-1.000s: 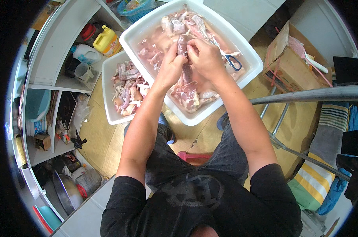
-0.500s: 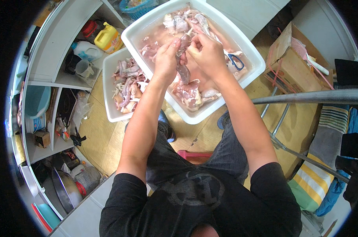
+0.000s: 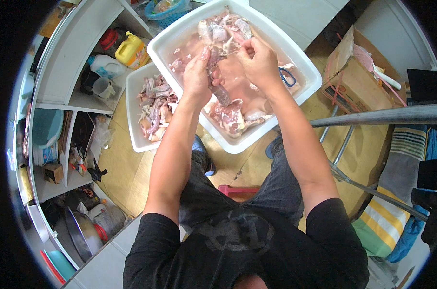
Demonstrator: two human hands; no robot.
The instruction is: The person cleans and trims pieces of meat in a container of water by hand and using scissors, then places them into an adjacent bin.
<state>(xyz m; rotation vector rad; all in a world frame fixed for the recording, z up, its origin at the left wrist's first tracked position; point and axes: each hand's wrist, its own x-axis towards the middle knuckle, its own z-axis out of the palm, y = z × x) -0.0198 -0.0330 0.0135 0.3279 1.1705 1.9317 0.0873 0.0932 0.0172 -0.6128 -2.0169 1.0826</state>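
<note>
My left hand [image 3: 197, 74] is closed round a long, dark pinkish piece of raw poultry, seemingly a neck [image 3: 221, 95], above a big white tub [image 3: 234, 145]. Close to its right, my right hand [image 3: 260, 62] is pinched shut. A thin pale strand seems to run from its fingertips toward the piece; what lies inside the pinch is too small to name. Cloudy pink water fills the tub, with raw poultry parts [image 3: 230, 115] heaped at its near and far ends. Blue-handled scissors [image 3: 290, 73] rest at the right side, partly behind my right wrist.
A smaller white tub [image 3: 130, 115] of raw poultry pieces [image 3: 153, 103] stands to the left. Shelves hold a yellow jug [image 3: 132, 50] and a clear measuring cup [image 3: 103, 85]. On the right are a cardboard box [image 3: 358, 72] and a metal rail [image 3: 382, 115]. A blue basket [image 3: 172, 17] sits far back.
My right hand has drawn away to the right from the neck piece, widening the gap between my hands. My left hand has shifted slightly left and still holds the piece.
</note>
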